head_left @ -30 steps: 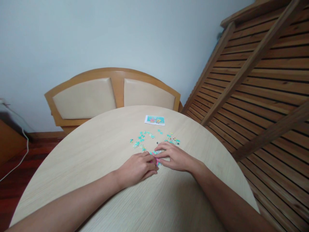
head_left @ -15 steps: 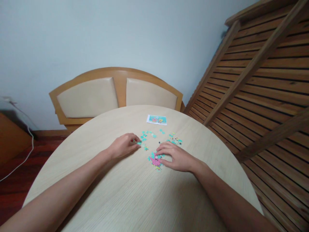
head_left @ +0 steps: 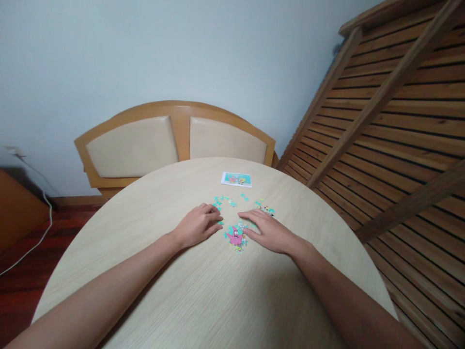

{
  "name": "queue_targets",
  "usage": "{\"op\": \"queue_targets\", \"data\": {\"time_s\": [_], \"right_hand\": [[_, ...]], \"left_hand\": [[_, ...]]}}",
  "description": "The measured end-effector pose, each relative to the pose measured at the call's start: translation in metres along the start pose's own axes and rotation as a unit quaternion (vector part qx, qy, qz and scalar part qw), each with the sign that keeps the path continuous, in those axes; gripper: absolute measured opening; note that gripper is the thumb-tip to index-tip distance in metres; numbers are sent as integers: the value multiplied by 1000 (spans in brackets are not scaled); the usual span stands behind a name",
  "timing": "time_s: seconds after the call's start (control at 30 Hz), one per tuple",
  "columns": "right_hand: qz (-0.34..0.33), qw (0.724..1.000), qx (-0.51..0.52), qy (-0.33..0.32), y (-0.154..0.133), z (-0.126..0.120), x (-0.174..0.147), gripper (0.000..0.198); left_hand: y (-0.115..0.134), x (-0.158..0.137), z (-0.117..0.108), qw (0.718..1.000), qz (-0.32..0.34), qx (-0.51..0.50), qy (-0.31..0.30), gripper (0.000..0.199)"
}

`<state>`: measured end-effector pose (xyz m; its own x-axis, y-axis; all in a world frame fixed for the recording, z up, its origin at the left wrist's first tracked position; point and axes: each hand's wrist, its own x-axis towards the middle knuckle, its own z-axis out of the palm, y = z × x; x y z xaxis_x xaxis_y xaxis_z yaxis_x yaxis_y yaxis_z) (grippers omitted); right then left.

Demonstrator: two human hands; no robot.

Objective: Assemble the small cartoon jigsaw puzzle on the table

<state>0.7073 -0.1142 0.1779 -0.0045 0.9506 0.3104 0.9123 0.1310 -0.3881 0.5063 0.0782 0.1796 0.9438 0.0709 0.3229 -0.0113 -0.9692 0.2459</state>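
A partly joined jigsaw puzzle (head_left: 235, 237) with a pink starfish figure lies flat between my hands. My left hand (head_left: 198, 225) rests just to its left, thumb and fingers apart. Its fingertips partly cover some loose teal puzzle pieces (head_left: 217, 202). On the other side, my right hand (head_left: 271, 230) has its thumb at the puzzle's right edge and its fingers stretched out above it, touching or nearly touching the tabletop. Whatever lies under the fingertips of either hand is hidden.
Beyond the hands, a small picture card (head_left: 237, 179) lies on the round wooden table (head_left: 174, 295). More mixed pieces (head_left: 265, 207) lie behind my right hand. A padded headboard (head_left: 181, 131) stands behind the table, and a slatted wooden frame (head_left: 392, 121) leans at the right.
My left hand has moved right, toward the joined puzzle. My right hand has shifted slightly, its fingers straighter, and more of the puzzle's upper right shows. A small dark piece near its fingertips is now covered.
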Motion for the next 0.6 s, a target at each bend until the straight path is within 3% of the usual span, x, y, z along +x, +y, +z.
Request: {"op": "queue_targets", "data": {"time_s": [0.17, 0.43, 0.6], "right_hand": [[-30, 999, -8, -11, -1, -2, 0, 35], [2, 999, -50, -13, -9, 1, 1, 31], [1, 999, -50, 15, -12, 3, 3, 30]], "left_hand": [[1, 1, 6, 998, -18, -63, 12, 16], [10, 2, 1, 988, -85, -132, -2, 13], [22, 4, 6, 952, -142, -271, 27, 22]]}}
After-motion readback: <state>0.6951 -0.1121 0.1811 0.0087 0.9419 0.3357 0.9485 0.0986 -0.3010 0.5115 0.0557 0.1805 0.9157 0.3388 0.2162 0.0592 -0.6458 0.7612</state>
